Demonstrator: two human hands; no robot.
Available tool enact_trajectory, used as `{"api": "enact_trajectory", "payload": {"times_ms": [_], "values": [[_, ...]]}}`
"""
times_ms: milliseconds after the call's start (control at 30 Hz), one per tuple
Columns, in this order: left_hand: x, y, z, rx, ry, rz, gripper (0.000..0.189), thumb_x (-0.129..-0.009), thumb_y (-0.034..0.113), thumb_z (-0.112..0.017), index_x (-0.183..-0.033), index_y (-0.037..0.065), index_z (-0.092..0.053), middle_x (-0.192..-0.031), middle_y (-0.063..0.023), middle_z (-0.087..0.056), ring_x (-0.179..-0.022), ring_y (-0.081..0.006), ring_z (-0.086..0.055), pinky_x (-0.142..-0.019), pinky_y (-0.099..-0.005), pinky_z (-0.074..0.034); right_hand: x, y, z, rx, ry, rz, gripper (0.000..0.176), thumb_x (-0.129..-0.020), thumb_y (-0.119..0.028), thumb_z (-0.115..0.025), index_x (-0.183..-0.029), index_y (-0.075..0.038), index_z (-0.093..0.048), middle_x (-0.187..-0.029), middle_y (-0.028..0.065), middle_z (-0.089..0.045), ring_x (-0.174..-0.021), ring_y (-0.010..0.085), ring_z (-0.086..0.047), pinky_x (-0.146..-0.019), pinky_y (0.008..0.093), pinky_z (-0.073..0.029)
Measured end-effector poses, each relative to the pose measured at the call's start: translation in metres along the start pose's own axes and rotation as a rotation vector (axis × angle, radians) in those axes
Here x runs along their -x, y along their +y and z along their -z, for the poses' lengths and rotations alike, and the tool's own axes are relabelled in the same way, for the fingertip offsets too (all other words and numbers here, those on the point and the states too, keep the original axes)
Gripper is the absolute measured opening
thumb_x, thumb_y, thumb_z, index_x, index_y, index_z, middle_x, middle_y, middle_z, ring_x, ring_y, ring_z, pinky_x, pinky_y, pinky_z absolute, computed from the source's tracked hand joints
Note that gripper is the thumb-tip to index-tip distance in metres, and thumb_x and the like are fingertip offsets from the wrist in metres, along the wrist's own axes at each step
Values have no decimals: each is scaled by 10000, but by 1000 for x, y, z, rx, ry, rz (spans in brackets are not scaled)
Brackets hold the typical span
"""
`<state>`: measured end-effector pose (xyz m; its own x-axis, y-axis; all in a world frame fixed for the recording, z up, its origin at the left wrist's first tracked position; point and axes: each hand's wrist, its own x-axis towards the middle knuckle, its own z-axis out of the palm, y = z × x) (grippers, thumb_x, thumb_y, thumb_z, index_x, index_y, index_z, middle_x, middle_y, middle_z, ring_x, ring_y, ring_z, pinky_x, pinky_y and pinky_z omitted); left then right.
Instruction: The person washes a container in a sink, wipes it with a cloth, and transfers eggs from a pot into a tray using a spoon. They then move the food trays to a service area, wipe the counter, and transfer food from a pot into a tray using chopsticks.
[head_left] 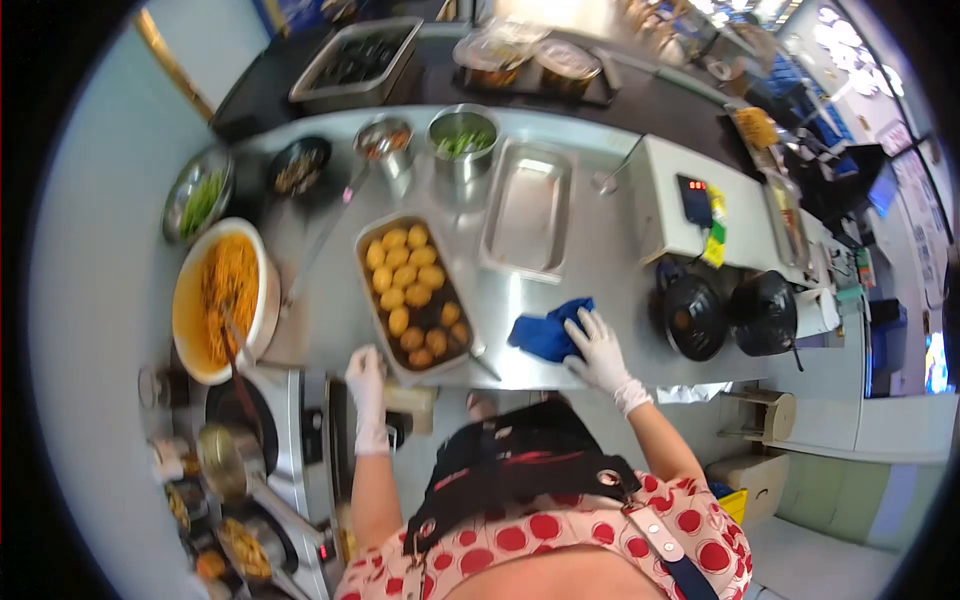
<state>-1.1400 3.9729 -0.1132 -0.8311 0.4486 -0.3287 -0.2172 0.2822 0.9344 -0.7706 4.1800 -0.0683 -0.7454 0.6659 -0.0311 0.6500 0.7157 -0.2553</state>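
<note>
Cloth lies lengthwise left to right, its right end under the spread right hand.

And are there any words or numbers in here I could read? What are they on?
Little black display on the white box: red glowing numbers, too blurry to be sure.
Yellow and green packet beside it: marks too small to read.
Black apron: red marks, too blurry to read.
Bright screen at the far right: too blurry.
So, nothing I can read for certain.
</note>
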Motion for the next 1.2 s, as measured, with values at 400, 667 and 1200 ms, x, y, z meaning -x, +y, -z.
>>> {"api": "enact_trajectory", "payload": {"times_ms": [400, 667, 1200], "values": [[-14, -10, -23, 19, 11, -39, 240, -883, 225, -639, -1015, 27, -607, -848, -5, -607, -714, -79, -540, -635, -226, -451, -17, -3, -56, -212, 240, -115, 328, -695, -12, -575, -1022, -35, -595, -1188, 151, -526, -1084, 356, -482, -953, 422, -387], [-21, -18, -30, 142, -145, -91, 132, -835, 93, -667, -889, 22, -569, -843, -3, -583, -743, -87, -501, -661, -234, -426, -23, -31, -50, -794, 443, -367, 263, -718, 14, -538, -973, 31, -601, -1146, 182, -568, -1097, 305, -544, -987, 361, -397], [-25, -15, -31, 272, -234, -92, 90, -783, -36, -566, -808, 40, -525, -813, 11, -545, -734, -74, -480, -690, -226, -431, -32, -62, -33, -1468, 165, -600, 487, -840, 37, -452, -1325, 7, -470, -1291, 138, -522, -1162, 198, -506, -1003, 283, -379]]}}
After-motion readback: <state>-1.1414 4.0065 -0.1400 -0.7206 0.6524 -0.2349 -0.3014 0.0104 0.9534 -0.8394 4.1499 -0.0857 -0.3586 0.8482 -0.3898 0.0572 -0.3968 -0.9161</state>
